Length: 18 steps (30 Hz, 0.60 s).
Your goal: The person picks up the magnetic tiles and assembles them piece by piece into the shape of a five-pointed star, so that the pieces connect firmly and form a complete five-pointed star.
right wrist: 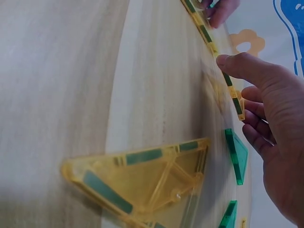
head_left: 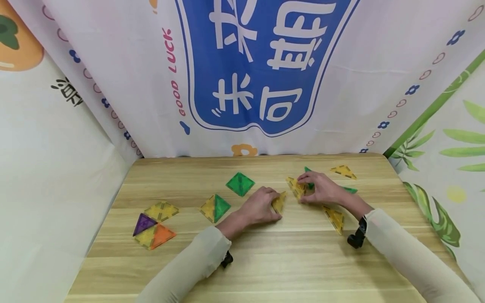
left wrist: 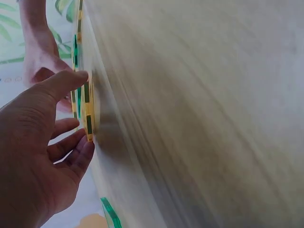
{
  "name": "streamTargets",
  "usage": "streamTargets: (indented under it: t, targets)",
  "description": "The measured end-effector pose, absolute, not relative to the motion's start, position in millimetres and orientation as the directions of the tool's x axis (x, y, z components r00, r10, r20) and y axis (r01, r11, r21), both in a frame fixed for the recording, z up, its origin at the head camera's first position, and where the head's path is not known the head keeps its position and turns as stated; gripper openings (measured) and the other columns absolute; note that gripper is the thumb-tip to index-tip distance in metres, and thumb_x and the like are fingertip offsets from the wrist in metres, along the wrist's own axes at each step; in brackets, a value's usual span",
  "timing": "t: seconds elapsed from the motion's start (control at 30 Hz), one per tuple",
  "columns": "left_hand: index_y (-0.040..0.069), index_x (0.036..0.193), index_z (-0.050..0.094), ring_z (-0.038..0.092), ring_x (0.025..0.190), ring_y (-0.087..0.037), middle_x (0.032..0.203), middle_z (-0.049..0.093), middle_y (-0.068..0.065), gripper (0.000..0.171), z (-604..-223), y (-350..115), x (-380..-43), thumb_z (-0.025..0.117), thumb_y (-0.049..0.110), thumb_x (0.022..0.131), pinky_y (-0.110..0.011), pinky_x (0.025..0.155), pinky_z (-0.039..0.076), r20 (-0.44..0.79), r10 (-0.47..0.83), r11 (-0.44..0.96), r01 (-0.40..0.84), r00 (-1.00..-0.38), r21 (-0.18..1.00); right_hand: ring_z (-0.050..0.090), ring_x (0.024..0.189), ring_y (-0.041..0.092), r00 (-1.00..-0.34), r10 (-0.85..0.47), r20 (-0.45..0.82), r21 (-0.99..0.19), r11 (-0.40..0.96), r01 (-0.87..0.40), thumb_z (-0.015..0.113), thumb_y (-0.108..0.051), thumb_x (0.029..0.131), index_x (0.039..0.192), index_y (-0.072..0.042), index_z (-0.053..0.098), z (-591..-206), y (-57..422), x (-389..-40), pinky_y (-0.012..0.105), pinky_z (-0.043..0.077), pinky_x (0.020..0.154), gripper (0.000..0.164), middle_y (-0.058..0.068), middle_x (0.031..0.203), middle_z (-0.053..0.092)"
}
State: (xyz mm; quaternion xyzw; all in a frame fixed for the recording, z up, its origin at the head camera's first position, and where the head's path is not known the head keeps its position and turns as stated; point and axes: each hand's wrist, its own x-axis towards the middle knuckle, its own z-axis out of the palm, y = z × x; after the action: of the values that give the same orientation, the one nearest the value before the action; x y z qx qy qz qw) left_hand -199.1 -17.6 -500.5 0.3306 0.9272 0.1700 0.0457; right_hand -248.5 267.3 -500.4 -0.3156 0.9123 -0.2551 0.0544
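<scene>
My left hand (head_left: 259, 207) pinches a translucent yellow triangular magnetic tile (head_left: 279, 203) between thumb and fingers. In the left wrist view that tile (left wrist: 89, 111) appears edge-on, with dark magnet strips along its side. Just to the right, my right hand (head_left: 323, 190) pinches another yellow triangular tile (head_left: 294, 187) by its edges; the right wrist view shows this tile (right wrist: 232, 92) as a thin edge. A small gap separates the two held tiles in the head view. Beside the right hand, a loose yellow tile (head_left: 335, 219) lies nearer to me. A green tile (head_left: 308, 171) is partly hidden behind the right hand.
Farther right lie a yellow tile (head_left: 344, 171) and a green tile (head_left: 350, 190). Left of the hands are a green pair (head_left: 240, 184), a yellow-and-green pair (head_left: 214, 208), and a cluster with yellow (head_left: 161, 210), purple (head_left: 144, 224) and orange (head_left: 163, 236) tiles. A printed curtain (head_left: 151, 126) borders the wooden table (head_left: 265, 269).
</scene>
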Motion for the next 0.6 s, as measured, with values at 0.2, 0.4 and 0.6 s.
streamTargets:
  t: [0.2,0.4,0.6]
  targets:
    - [0.001,0.137,0.069,0.065,0.120,-0.029,0.132,0.070,-0.015,0.068,-501,-27,-211,0.089,0.040,0.084,-0.036,0.102,0.057,0.109,0.550,0.749,0.546,-0.828,0.376,0.061,0.128,0.042,-0.788,-0.608,0.099,-0.496,0.656,-0.569,0.091,-0.028,0.083,0.130,0.001,0.073,-502,259,-243,0.058,0.053,0.104,0.058,0.017,0.136,0.065]
    - [-0.001,0.135,0.069,0.065,0.123,-0.032,0.135,0.068,-0.018,0.068,-503,-31,-223,0.089,0.041,0.085,-0.039,0.103,0.057,0.115,0.470,0.794,0.476,-0.875,0.377,0.062,0.125,0.039,-0.788,-0.600,0.138,-0.498,0.646,-0.579,0.091,-0.028,0.083,0.128,0.002,0.074,-507,247,-241,0.056,0.054,0.104,0.056,0.017,0.134,0.067]
    - [0.002,0.138,0.068,0.062,0.127,-0.030,0.138,0.066,-0.016,0.068,-506,-31,-232,0.088,0.042,0.086,-0.038,0.106,0.055,0.067,0.409,0.829,0.402,-0.910,0.388,0.064,0.123,0.037,-0.802,-0.576,0.156,-0.491,0.660,-0.569,0.092,-0.032,0.082,0.127,0.003,0.074,-509,233,-243,0.055,0.053,0.104,0.060,0.016,0.132,0.069]
